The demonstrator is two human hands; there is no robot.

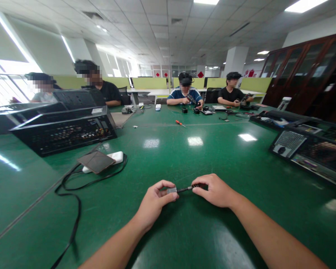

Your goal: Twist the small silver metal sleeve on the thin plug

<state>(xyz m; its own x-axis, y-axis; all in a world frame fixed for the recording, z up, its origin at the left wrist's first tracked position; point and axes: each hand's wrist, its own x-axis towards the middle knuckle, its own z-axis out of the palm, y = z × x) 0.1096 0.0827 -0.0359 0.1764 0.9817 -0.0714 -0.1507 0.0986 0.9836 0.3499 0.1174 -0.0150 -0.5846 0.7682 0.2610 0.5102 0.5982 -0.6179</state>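
Low over the green table [162,157], my left hand [154,200] pinches a small grey block [171,190] between thumb and fingers. A thin dark shaft [184,189] runs from the block toward the right. Its other end, a dark ribbed piece [196,185], sits between the thumb and fingers of my right hand [215,190]. The rest of that piece is hidden by my fingers. What exactly the two parts are is too small to tell.
A black computer case [64,130] stands at the left and another [310,149] at the right. A dark flat pad [96,161] lies on a white power strip [117,157] with a black cable. Farther back are an orange screwdriver [179,122] and several seated people.
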